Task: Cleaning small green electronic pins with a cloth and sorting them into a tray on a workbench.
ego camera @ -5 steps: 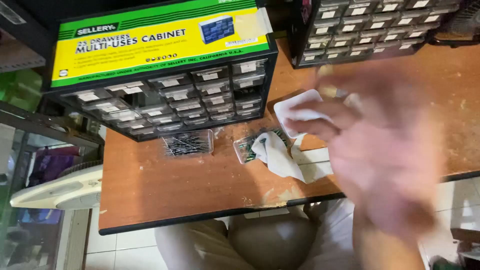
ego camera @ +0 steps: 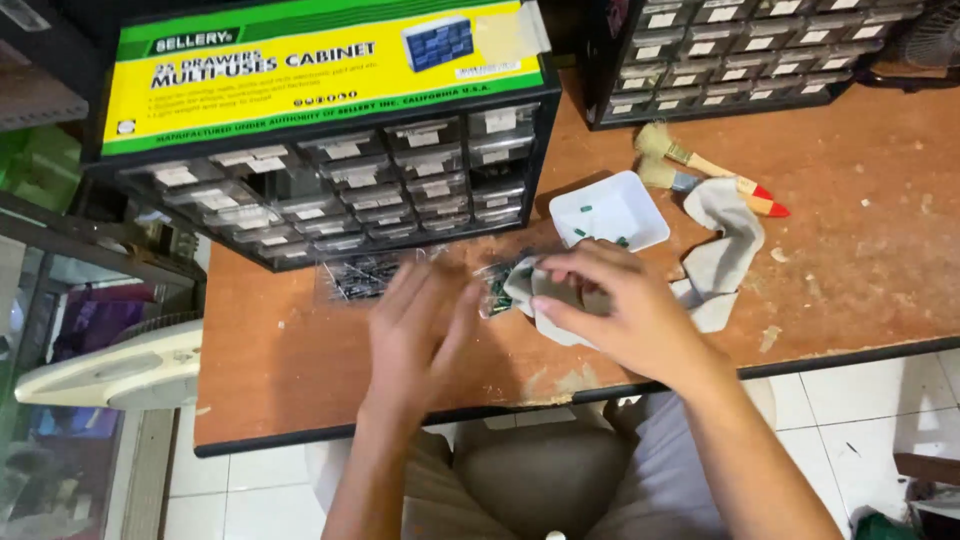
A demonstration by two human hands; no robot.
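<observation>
the left hand (ego camera: 415,335) lay flat with fingers spread loose beside a clear packet (ego camera: 362,277) of small parts, while the right hand (ego camera: 615,305) pinched a grey cloth (ego camera: 725,255) on the wooden table (ego camera: 860,250) near a white tray (ego camera: 610,208).

Drawer cabinet (ego camera: 330,170) blocks the rear; bare table (ego camera: 860,270) lies open right of cloth (ego camera: 725,250)

Both hands now down at the table: left hand (ego camera: 415,335) newly in view, white tray (ego camera: 610,210) uncovered.
</observation>
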